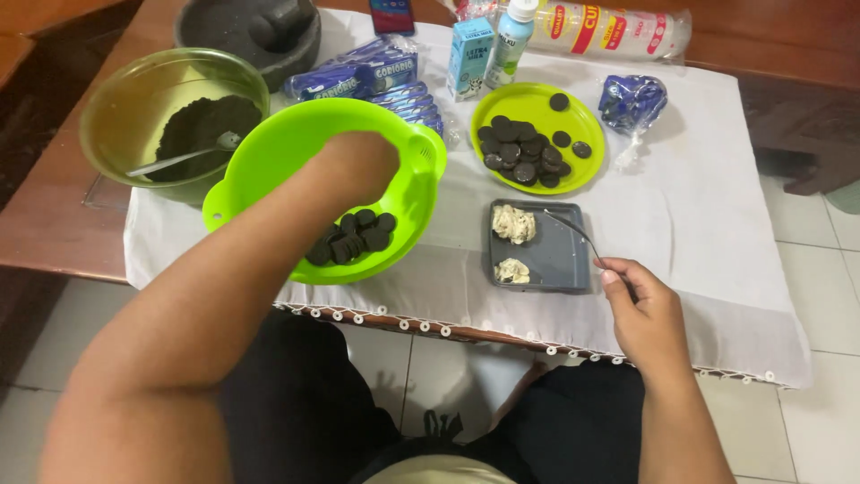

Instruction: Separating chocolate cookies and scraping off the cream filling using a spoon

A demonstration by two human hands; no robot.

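My left hand (360, 167) reaches into a bright green bowl (269, 148), fingers bunched over a pile of dark round cookie halves (351, 237); whether it holds one is hidden. My right hand (638, 309) grips the handle of a metal spoon (573, 229), whose tip rests in a small grey square tray (557, 255). That tray holds two lumps of white cream (513, 224). A lime green plate (582, 175) behind the tray carries more dark cookie halves (524, 148).
An olive bowl (134, 99) at left holds dark crumbs and a spoon. Behind it stand a stone mortar (246, 31), blue cookie packs (363, 76), a small milk carton (469, 56), a bottle (511, 40), a sleeve of cups (618, 31) and a crumpled blue wrapper (632, 100). A white cloth (717, 233) covers the table.
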